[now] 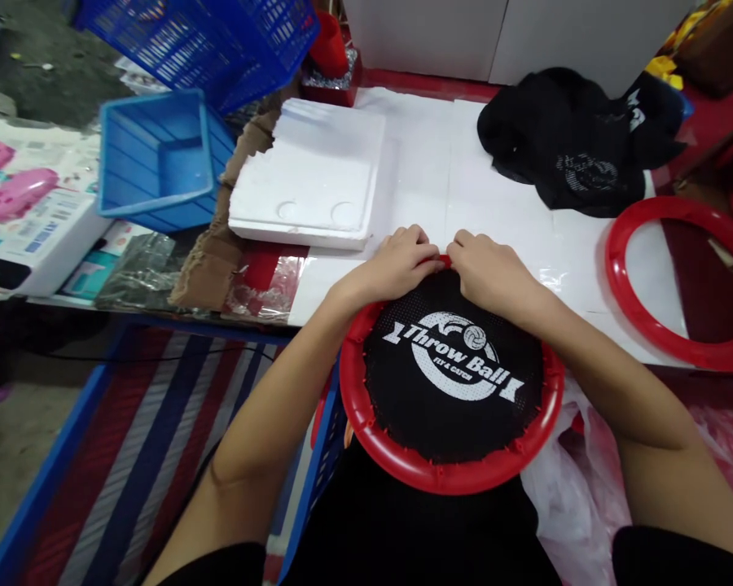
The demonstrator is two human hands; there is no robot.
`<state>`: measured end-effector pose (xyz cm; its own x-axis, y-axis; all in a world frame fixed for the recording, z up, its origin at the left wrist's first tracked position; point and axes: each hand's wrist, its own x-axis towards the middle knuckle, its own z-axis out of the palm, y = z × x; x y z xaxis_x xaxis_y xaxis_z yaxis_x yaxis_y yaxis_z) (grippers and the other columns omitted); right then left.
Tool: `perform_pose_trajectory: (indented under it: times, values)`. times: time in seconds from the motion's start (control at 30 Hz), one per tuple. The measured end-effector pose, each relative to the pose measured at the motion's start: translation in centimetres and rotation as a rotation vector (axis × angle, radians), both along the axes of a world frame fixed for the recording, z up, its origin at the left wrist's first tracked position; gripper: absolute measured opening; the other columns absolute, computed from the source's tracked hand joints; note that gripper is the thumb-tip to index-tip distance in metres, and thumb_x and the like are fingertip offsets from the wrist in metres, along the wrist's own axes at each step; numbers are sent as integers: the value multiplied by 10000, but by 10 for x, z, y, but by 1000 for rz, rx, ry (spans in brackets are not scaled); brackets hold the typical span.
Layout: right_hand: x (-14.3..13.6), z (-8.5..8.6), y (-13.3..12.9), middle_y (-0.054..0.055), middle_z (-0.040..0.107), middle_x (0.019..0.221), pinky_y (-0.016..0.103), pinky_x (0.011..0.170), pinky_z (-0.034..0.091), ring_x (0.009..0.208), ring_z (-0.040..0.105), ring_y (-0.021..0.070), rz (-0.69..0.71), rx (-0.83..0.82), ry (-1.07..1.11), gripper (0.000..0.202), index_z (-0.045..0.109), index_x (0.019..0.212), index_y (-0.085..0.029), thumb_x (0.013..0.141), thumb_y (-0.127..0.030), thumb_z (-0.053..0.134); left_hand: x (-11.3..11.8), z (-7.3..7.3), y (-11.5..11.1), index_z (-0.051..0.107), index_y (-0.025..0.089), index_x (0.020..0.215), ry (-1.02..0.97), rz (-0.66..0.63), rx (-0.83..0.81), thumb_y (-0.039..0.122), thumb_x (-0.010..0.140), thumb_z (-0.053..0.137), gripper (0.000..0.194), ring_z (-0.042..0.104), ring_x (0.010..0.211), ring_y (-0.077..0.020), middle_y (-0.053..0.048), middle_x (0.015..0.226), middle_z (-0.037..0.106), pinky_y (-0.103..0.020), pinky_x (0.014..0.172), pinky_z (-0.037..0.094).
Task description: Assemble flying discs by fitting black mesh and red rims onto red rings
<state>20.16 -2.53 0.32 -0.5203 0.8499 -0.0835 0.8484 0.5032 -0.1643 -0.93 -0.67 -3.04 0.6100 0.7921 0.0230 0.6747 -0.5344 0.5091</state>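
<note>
Worn on the head, one camera faces forward and down, near the disc (pixel 452 366), the surface (pixel 421 179) beyond.

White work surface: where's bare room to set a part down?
Main free patch: between the foam slab and the black fabric pile. Smaller one: between the right hand and the loose red ring. Crowded: left of the slab, with torn cardboard and a blue bin.

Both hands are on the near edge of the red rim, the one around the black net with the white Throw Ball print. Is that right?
Not quite: the head view shows the left hand and right hand on the far edge of the red rim, not the near one. The rim does go around the black net with the white Throw Ball print.
</note>
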Motion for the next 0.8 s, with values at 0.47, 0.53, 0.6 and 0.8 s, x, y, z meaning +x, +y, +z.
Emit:
perform_pose_trajectory:
  times: [0.47, 0.53, 0.6, 0.8]
  values:
    - [53, -19, -52, 101, 439, 1738, 631, 1262, 419, 1568, 460, 354, 34, 8, 261, 470, 558, 1575, -335, 1112, -387, 496, 13, 23, -99, 636, 200, 1500, 157, -114, 283, 501, 1112, 488, 513, 483, 1535, -378, -176, 1645, 540, -591, 1260, 395]
    - [68, -22, -59, 78, 429, 1749, 611, 1267, 426, 1577, 464, 336, -11, 14, 229, 504, 499, 1625, -384, 1122, -408, 468, 12, 6, -111, 524, 274, 1631, 190, -161, 285, 594, 1078, 519, 639, 341, 1644, -379, -137, 1750, 404, -651, 1330, 279]
    - [91, -20, -59, 93, 519, 1686, 566, 1247, 460, 1528, 527, 309, -101, 80, 250, 520, 477, 1639, -382, 1121, -430, 471, 14, -6, -98, 451, 327, 1683, 210, -164, 270, 627, 1068, 516, 687, 276, 1677, -355, -93, 1785, 326, -643, 1357, 235]
    - [171, -4, -77, 281, 725, 1181, 754, 1016, 504, 1169, 689, 465, -726, 280, -52, 552, 556, 1554, -134, 1055, -371, 540, 43, 9, -28, 468, 193, 1670, 144, -14, 174, 548, 1094, 487, 678, 263, 1674, -396, -176, 1777, 316, -637, 1343, 249]
